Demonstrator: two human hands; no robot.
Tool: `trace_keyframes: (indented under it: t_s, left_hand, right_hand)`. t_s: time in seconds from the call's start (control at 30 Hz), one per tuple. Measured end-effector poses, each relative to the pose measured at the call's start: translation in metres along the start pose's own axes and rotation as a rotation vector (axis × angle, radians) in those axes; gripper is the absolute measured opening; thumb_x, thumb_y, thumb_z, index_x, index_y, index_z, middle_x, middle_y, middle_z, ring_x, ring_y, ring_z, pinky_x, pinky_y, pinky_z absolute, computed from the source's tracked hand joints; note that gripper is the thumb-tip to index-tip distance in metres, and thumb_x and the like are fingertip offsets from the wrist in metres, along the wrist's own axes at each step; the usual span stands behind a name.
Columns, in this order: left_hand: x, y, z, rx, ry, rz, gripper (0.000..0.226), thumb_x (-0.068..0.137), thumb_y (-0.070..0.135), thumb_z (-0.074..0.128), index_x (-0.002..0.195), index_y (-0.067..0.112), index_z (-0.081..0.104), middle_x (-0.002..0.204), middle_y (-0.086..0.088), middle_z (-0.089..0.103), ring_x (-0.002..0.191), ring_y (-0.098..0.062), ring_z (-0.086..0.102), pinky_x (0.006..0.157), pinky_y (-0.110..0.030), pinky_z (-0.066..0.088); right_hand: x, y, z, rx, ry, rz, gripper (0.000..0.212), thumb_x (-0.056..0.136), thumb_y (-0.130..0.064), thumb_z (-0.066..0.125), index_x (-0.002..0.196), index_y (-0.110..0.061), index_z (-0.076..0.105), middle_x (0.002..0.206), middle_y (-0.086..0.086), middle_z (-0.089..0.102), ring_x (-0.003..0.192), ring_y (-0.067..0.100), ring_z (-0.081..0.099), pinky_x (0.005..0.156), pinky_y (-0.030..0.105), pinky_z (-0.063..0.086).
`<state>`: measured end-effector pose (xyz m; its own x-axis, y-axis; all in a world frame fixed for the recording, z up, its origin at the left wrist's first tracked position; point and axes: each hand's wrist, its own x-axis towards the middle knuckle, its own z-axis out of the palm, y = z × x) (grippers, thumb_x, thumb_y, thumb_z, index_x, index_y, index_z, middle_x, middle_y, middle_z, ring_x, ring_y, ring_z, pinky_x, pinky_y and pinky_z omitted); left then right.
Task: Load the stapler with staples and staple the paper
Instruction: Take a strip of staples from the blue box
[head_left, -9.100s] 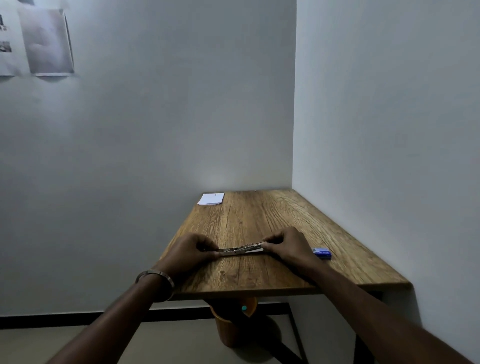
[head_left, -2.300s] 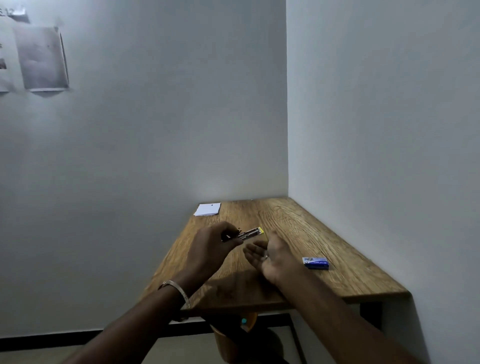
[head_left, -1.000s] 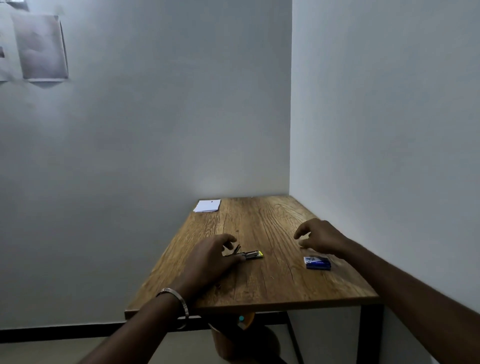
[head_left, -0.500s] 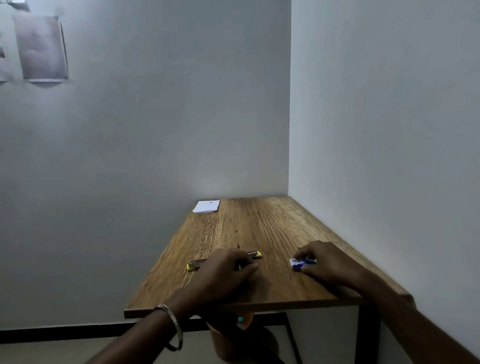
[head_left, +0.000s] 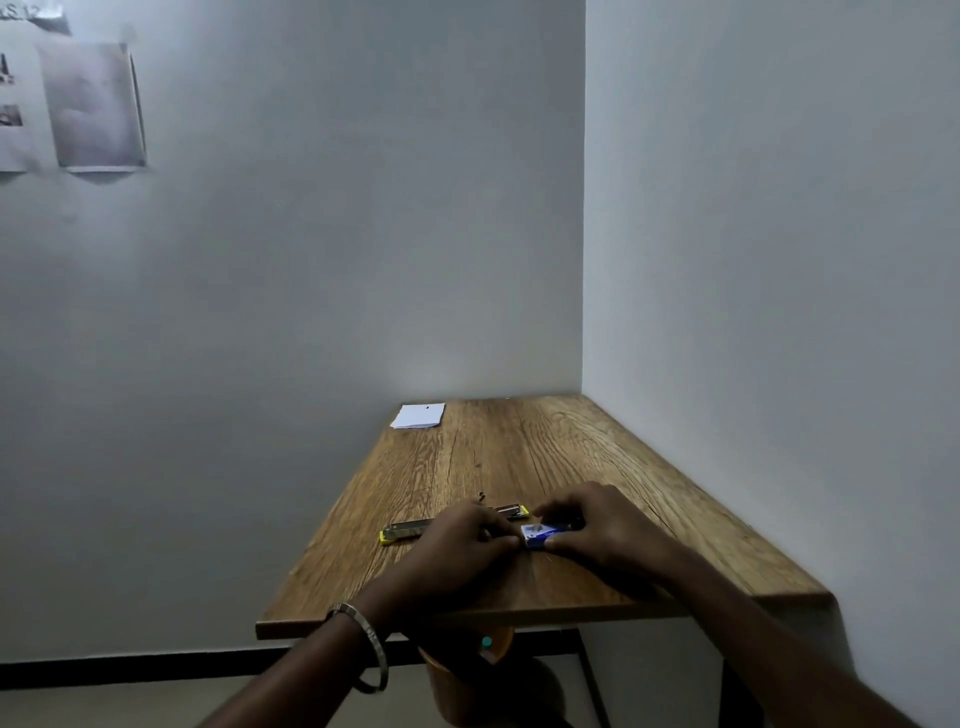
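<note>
The stapler (head_left: 408, 530) lies opened out flat on the wooden table (head_left: 519, 457), metal with yellow ends; its middle is hidden behind my left hand (head_left: 462, 545). A small blue staple box (head_left: 540, 534) sits just in front of it, between both hands. My right hand (head_left: 597, 527) grips the box from the right, thumb below and fingers on top. My left hand's fingertips pinch the box's left end. White paper (head_left: 418, 416) lies at the table's far left corner.
Walls close off the table at the back and on the right. A tiny dark bit (head_left: 481, 496) lies just beyond the stapler. An orange stool (head_left: 467, 670) stands under the near edge. Sheets (head_left: 93, 104) hang on the back wall.
My left hand let go of the stapler, which now rests open on the table. My right hand slid the blue box leftward, and both hands have closed on it.
</note>
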<state>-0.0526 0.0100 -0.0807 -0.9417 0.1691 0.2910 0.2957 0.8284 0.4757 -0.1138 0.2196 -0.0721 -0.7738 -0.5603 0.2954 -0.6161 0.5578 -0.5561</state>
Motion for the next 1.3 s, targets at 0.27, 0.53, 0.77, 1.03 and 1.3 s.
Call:
trace_keyframes:
  t_s: [0.27, 0.53, 0.77, 1.03, 1.3]
  left_hand:
    - [0.003, -0.003, 0.002, -0.063, -0.05, 0.012, 0.024, 0.093, 0.037, 0.059, 0.114, 0.029, 0.069, 0.091, 0.028, 0.05, 0.084, 0.015, 0.051, 0.069, -0.008, 0.038]
    - [0.004, -0.005, 0.009, -0.066, 0.05, -0.015, 0.035, 0.081, 0.047, 0.07, 0.113, 0.035, 0.063, 0.103, 0.016, 0.057, 0.092, 0.002, 0.056, 0.079, -0.019, 0.05]
    - [0.005, -0.009, 0.01, -0.04, 0.071, -0.003, 0.029, 0.082, 0.048, 0.068, 0.109, 0.035, 0.068, 0.097, 0.019, 0.056, 0.09, 0.0, 0.055, 0.076, -0.021, 0.05]
    - [0.006, -0.011, 0.011, -0.045, 0.06, -0.001, 0.029, 0.082, 0.049, 0.067, 0.108, 0.036, 0.067, 0.096, 0.021, 0.056, 0.09, 0.002, 0.056, 0.079, -0.024, 0.053]
    - [0.006, -0.009, 0.01, -0.042, 0.078, 0.016, 0.031, 0.083, 0.046, 0.068, 0.111, 0.032, 0.068, 0.097, 0.019, 0.058, 0.089, 0.002, 0.056, 0.076, -0.02, 0.051]
  right_hand:
    - [-0.001, 0.004, 0.001, 0.098, -0.013, -0.016, 0.041, 0.081, -0.022, 0.079, 0.119, -0.031, 0.069, 0.111, -0.017, 0.067, 0.102, -0.001, 0.062, 0.081, 0.014, 0.05]
    - [-0.007, 0.005, 0.002, 0.166, -0.001, -0.082, 0.047, 0.072, -0.021, 0.085, 0.116, -0.03, 0.071, 0.104, -0.019, 0.07, 0.097, -0.009, 0.065, 0.076, 0.011, 0.054]
    - [-0.009, 0.016, -0.012, 0.062, 0.005, -0.098, 0.044, 0.078, -0.02, 0.081, 0.119, -0.031, 0.069, 0.099, -0.014, 0.072, 0.092, -0.006, 0.066, 0.079, 0.013, 0.053]
    - [-0.004, 0.022, -0.016, 0.009, -0.067, -0.114, 0.048, 0.08, -0.028, 0.08, 0.124, -0.036, 0.064, 0.099, -0.016, 0.071, 0.096, -0.008, 0.064, 0.081, 0.014, 0.053]
    - [-0.002, 0.027, -0.025, -0.056, -0.074, -0.112, 0.044, 0.081, -0.027, 0.079, 0.122, -0.035, 0.065, 0.099, -0.019, 0.071, 0.094, -0.01, 0.063, 0.079, 0.01, 0.048]
